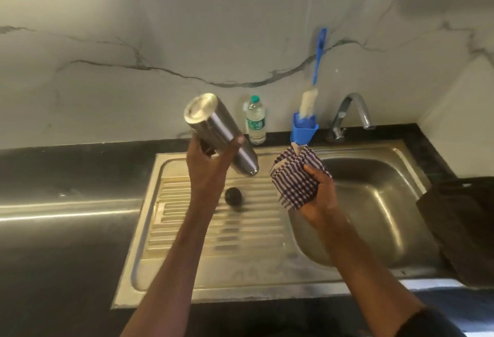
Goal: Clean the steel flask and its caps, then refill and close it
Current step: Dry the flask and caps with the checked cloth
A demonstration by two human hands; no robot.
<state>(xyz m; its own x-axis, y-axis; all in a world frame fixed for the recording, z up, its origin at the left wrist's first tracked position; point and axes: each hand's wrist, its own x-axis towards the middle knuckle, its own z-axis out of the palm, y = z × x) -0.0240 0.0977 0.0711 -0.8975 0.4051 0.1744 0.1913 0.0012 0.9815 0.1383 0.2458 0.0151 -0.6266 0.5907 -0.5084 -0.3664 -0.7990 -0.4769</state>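
Note:
My left hand (pixel 211 160) grips the steel flask (pixel 213 125) around its middle. The flask is tilted, base up toward the wall and neck pointing down to the right over the drainboard. My right hand (pixel 320 197) holds a bunched purple-and-white checked cloth (pixel 296 179) just right of the flask's neck, apart from it. A dark round cap (pixel 233 196) lies on the ribbed drainboard (pixel 240 230) below the flask. Whether the flask's mouth is open is hidden.
The steel sink basin (pixel 374 203) lies to the right, with a tap (pixel 352 112) behind it. A blue bottle brush (pixel 310 101) stands in a blue holder at the wall, next to a plastic water bottle (pixel 255 123). A dark cloth (pixel 462 219) hangs at the right edge.

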